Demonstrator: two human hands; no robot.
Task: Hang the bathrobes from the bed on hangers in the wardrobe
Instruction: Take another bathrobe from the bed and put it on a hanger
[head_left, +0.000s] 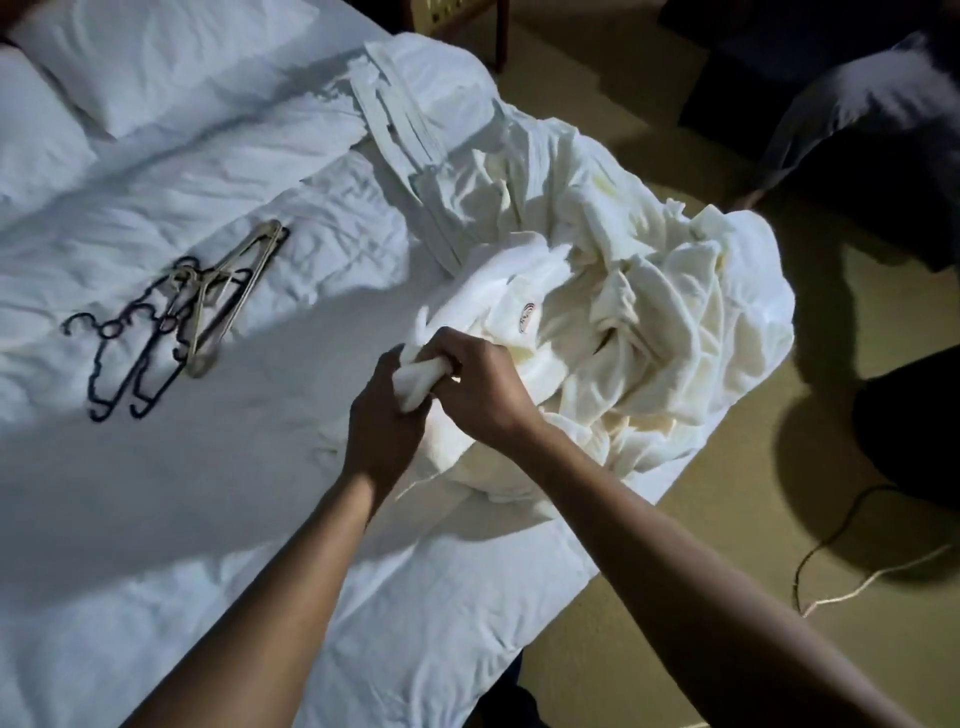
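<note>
Fingers (445, 349) of the right hand (480, 395) and of the left hand (382, 421) curl tight round one wad of the cream bathrobe (623, 322), knuckles close together; their tips are buried in the cloth. That robe lies crumpled in a heap at the right edge of the bed (156, 519), so sleeves and collar cannot be told apart. A small label near the hands is unreadable. Behind the heap lies a paler, flatter garment (415, 135); whether it is another robe is hard to say. Well to the left, a tangle of dark and pale hangers (171, 322) rests on the sheet, their count unclear. Pillows (130, 57) are cut off at top left. A cable (826, 545) trails over the floor among dark shapes lost in shadow.
</note>
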